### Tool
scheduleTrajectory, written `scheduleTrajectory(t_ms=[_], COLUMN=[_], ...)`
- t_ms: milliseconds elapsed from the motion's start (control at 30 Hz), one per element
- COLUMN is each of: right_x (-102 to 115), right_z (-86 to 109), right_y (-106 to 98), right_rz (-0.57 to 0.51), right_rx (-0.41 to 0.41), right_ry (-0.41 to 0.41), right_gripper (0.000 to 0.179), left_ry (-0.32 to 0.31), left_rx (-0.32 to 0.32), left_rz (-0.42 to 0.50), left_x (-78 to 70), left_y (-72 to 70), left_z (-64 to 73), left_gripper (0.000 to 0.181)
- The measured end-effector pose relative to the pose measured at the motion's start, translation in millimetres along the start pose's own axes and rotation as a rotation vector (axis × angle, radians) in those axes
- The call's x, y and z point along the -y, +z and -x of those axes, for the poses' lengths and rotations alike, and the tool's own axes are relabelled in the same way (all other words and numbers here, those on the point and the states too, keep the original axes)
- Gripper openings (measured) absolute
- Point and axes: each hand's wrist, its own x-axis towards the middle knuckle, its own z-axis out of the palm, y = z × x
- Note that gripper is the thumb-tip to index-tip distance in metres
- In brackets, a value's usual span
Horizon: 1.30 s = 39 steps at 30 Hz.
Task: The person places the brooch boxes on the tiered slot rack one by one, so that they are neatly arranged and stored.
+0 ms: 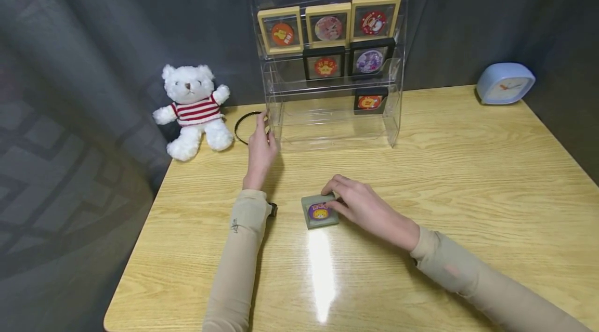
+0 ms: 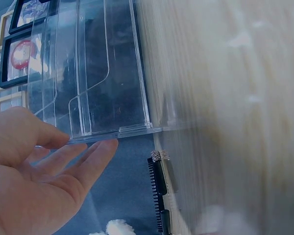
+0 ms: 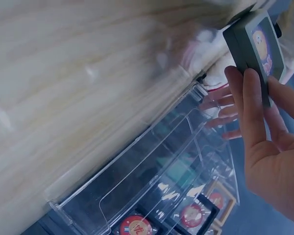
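My right hand (image 1: 357,204) pinches a small grey-green display frame (image 1: 323,224) at its right and far edges, between thumb and fingers. Inside the frame sits a purple round badge (image 1: 320,211) with a yellow bear face. The frame is low over the table in front of the rack. My left hand (image 1: 262,147) is at the left side of a clear acrylic display rack (image 1: 327,142). In the left wrist view its extended fingertips (image 2: 109,145) touch the rack's clear side panel (image 2: 95,137), and the thumb lies close to the same edge.
Three light-wood frames (image 1: 328,7) stand on the rack's upper tier, two black frames (image 1: 348,59) on the middle one, and a small black frame (image 1: 357,101) lower right. A white teddy bear (image 1: 189,90) and black headband (image 1: 237,129) are left; a blue clock (image 1: 505,83) is far right.
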Motion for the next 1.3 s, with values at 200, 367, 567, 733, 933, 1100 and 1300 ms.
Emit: scheduleTrajectory(t_ms=[200, 367, 567, 733, 933, 1100, 1300], right_x=[-0.7, -5.5, -18.3, -28.3, -36.3, -42.7, -54.4], right_z=[-6.2, -17.3, -40.8, -60.8, -77.7, -89.0, -104.4], right_y=[-3.0, -14.6, -38.8, -56.0, -68.9, -80.7, -96.8], right_rz=[0.009, 0.005, -0.010, -0.015, 0.004, 0.029, 0.079], right_rx=[-0.016, -0.054, -0.138, -0.181, -0.219, -0.260, -0.337], right_ry=[0.001, -0.001, 0.017, 0.049, 0.078, 0.082, 0.119], right_gripper=[0.017, 0.017, 0.013, 0.013, 0.013, 0.012, 0.013], left_ry=[0.023, 0.010, 0.016, 0.017, 0.025, 0.038, 0.043], left_rx=[-0.016, -0.003, -0.004, -0.002, 0.001, -0.012, -0.013], left_rz=[-0.009, -0.004, -0.005, -0.003, 0.000, 0.000, 0.004], left_x=[-1.3, -2.1, -1.2, -0.7, 0.7, 1.8, 0.2], left_y=[-0.6, -0.8, -0.6, -0.6, -0.5, -0.6, -0.6], left_z=[1.3, 1.4, -0.7, 0.0, 1.0, 0.5, 0.5], left_gripper=[0.057, 0.057, 0.057, 0.058, 0.056, 0.056, 0.056])
